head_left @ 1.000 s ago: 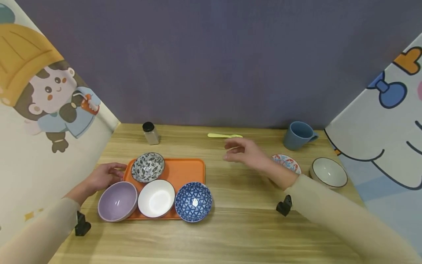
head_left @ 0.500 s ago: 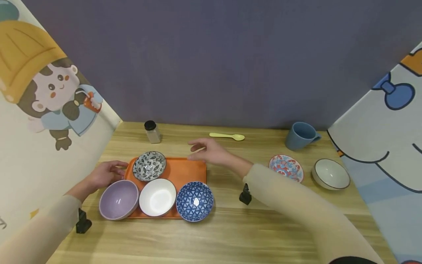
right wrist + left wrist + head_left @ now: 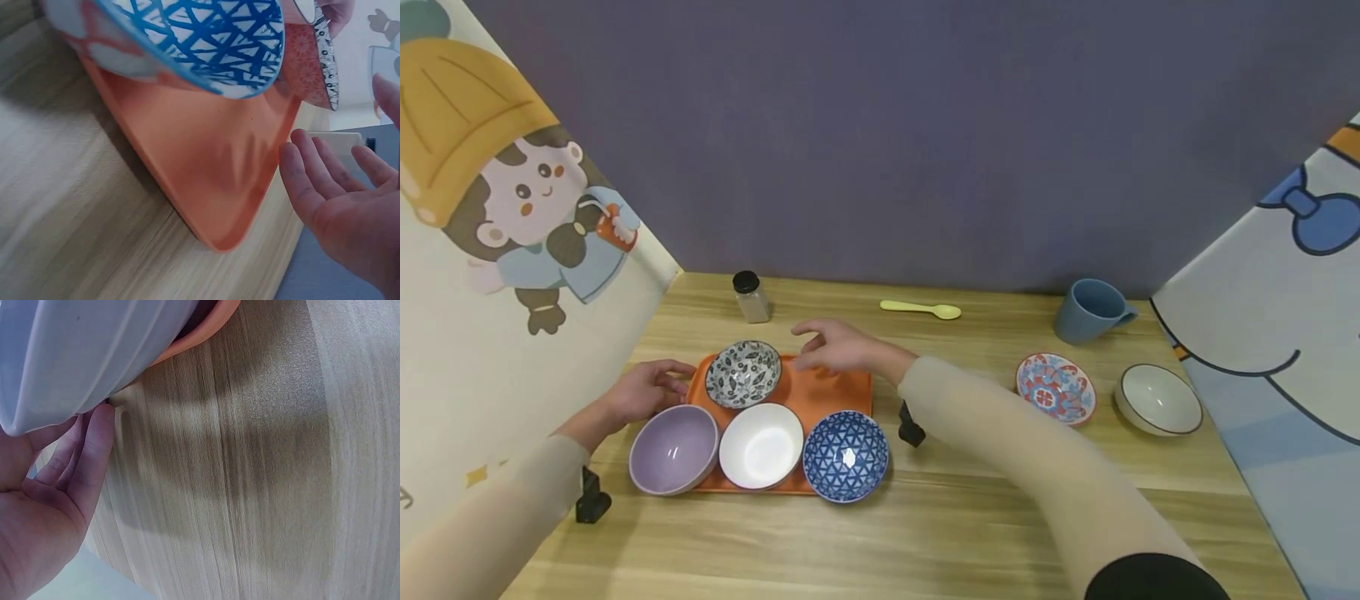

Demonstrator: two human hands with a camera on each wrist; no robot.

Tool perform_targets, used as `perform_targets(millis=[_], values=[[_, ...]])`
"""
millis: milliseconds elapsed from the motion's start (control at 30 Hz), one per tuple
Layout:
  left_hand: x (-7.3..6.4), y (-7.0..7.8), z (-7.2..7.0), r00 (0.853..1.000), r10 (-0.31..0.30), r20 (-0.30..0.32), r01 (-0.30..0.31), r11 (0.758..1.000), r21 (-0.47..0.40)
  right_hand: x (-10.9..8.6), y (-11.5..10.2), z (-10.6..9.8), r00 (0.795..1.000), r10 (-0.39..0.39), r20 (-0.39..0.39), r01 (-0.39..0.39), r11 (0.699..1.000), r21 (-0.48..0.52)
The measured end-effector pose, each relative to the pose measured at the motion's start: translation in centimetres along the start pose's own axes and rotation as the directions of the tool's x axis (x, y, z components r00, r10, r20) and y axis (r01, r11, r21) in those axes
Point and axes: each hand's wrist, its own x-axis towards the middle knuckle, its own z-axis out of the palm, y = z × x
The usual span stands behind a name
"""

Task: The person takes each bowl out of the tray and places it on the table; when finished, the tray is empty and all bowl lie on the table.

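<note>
An orange tray [image 3: 835, 392] carries a black-and-white leaf-patterned bowl [image 3: 743, 375], a white bowl [image 3: 762, 447] and a blue triangle-patterned bowl [image 3: 846, 457], which overhangs its front right corner. A purple bowl [image 3: 674, 450] sits at the tray's front left corner. Beside the left edge, just behind the purple bowl, is my left hand [image 3: 643, 390], fingers loosely bent; whether they touch the tray is hidden. My right hand [image 3: 838, 346] hovers over the tray's far edge, right of the leaf-patterned bowl. Its fingers [image 3: 303, 181] are spread and hold nothing in the right wrist view.
A black-lidded jar [image 3: 751, 297] stands behind the tray, with a yellow spoon [image 3: 921, 309] near the back wall. Farther right are a blue mug [image 3: 1092, 311], a red-and-blue patterned plate [image 3: 1056, 388] and a white dark-rimmed bowl [image 3: 1159, 400]. Walls bound the back and sides.
My right hand has moved left from in front of the spoon to the tray's far edge, near the leaf-patterned bowl. My left hand stays by the tray's left edge.
</note>
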Motion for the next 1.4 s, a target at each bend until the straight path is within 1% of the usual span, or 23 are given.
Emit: perform_targets(millis=[133, 267, 367, 600, 700, 767, 833, 933, 1100, 1267, 1400], values=[[0.1, 0.0, -0.1, 1.000, -0.017, 0.004, 0.017, 1.000, -0.002, 1.6, 0.1, 0.6, 0.999, 0.034, 0.027, -0.034, 0.999, -0.022], [0.3, -0.1, 0.0, 1.000, -0.009, 0.001, 0.009, 1.000, -0.017, 2.9, 0.3, 1.3, 0.997, 0.054, 0.053, -0.051, 0.997, -0.057], [0.3, -0.2, 0.0, 1.000, 0.002, 0.000, -0.002, 1.000, -0.031, 3.4, 0.4, 1.8, 0.998, 0.052, 0.042, -0.049, 0.996, -0.079], [0.4, -0.1, 0.0, 1.000, 0.005, 0.007, -0.005, 0.999, -0.037, 4.0, 0.6, 2.7, 0.999, 0.052, 0.013, -0.050, 0.992, -0.119], [0.3, -0.1, -0.2, 1.000, 0.003, 0.007, -0.002, 0.999, -0.032, 4.2, 0.5, 2.9, 0.998, 0.066, 0.019, -0.064, 0.995, -0.080], [0.2, -0.1, -0.2, 1.000, -0.002, 0.007, 0.003, 0.999, -0.035, 4.3, 0.5, 3.0, 0.996, 0.077, 0.032, -0.076, 0.996, -0.035], [0.2, -0.2, -0.3, 1.000, -0.002, 0.011, 0.003, 0.999, -0.036, 4.4, 0.6, 3.0, 0.994, 0.090, 0.060, -0.092, 0.995, 0.032], [0.2, -0.1, -0.2, 1.000, 0.001, 0.008, -0.001, 0.999, -0.048, 4.5, 0.6, 3.1, 0.992, 0.093, 0.081, -0.100, 0.990, 0.095], [0.4, 0.0, -0.2, 1.000, 0.011, 0.010, -0.011, 0.999, -0.044, 4.3, 0.5, 3.1, 0.992, 0.066, 0.112, -0.083, 0.984, 0.156], [0.4, -0.1, -0.2, 1.000, -0.004, 0.018, 0.005, 1.000, -0.031, 4.3, 0.5, 3.4, 0.987, 0.066, 0.144, -0.096, 0.972, 0.213], [0.4, -0.2, -0.1, 1.000, -0.003, 0.017, 0.004, 1.000, -0.028, 4.5, 0.6, 3.9, 0.988, 0.078, 0.136, -0.109, 0.965, 0.238]])
